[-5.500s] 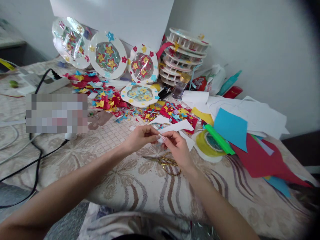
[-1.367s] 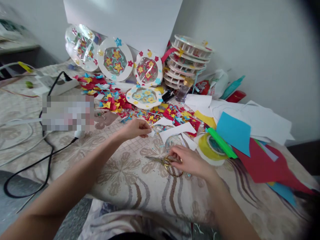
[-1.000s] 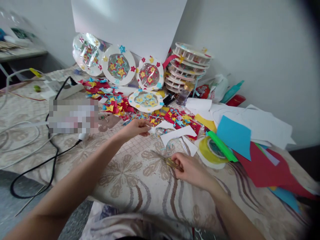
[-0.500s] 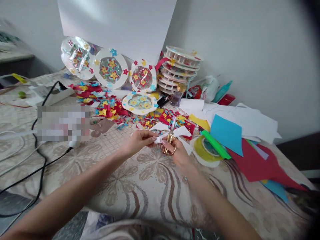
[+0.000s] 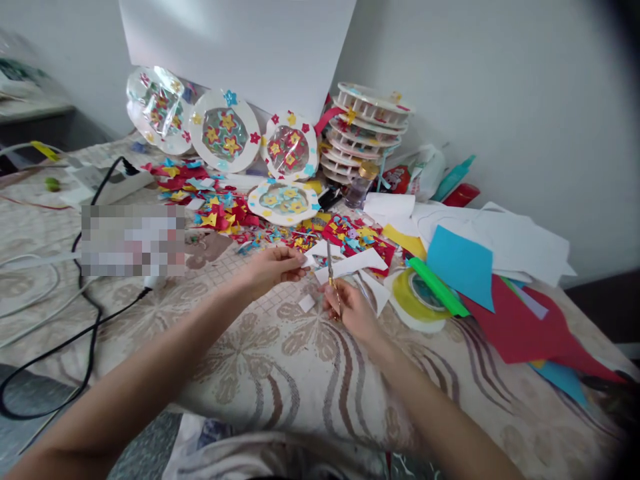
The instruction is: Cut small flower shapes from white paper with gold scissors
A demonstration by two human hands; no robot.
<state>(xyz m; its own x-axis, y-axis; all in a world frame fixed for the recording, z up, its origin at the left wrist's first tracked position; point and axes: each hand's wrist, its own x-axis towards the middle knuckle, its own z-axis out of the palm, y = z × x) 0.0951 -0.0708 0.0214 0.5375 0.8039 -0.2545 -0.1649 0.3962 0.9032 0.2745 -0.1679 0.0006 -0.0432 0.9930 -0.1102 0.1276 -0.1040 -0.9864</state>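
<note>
In the head view my right hand is closed around gold-handled scissors, their blades pointing away from me and looking closed. To the left, my left hand pinches a small white paper piece between thumb and fingers, apart from the blades. On the cloth between the hands lies a small white paper square. Just beyond the scissors are curved white paper offcuts, partly covered by the blades.
Colourful paper scraps spread behind my hands. Flower-decorated round paper frames lean on a white board, beside a tiered white stack. Tape rolls and a blue sheet lie right; a black cable runs left.
My hands have moved apart, and the scissors have come away from the left hand's paper and turned more upright. A small white square now lies on the cloth between them.
</note>
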